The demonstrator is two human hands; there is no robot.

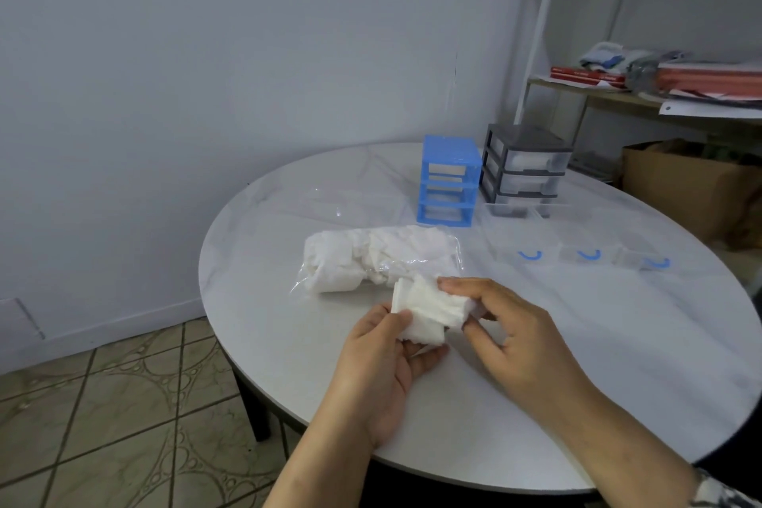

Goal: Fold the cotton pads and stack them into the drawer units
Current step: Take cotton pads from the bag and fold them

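Note:
Both my hands hold a small bunch of white cotton pads (429,309) just above the round white table (288,334). My left hand (383,363) grips the pads' near left end with the thumb on top. My right hand (511,326) pinches their right end between thumb and fingers. Just behind lies a clear plastic bag of white cotton pads (371,258). A blue drawer unit (449,181) and a grey drawer unit (523,169) stand at the table's far side. The blue unit's slots look empty.
Three clear drawers with blue handles (585,256) lie on the table right of the bag, and another clear drawer (523,210) sits before the grey unit. A shelf with books (618,82) and a cardboard box (692,190) stand at the right. Tiled floor is at left.

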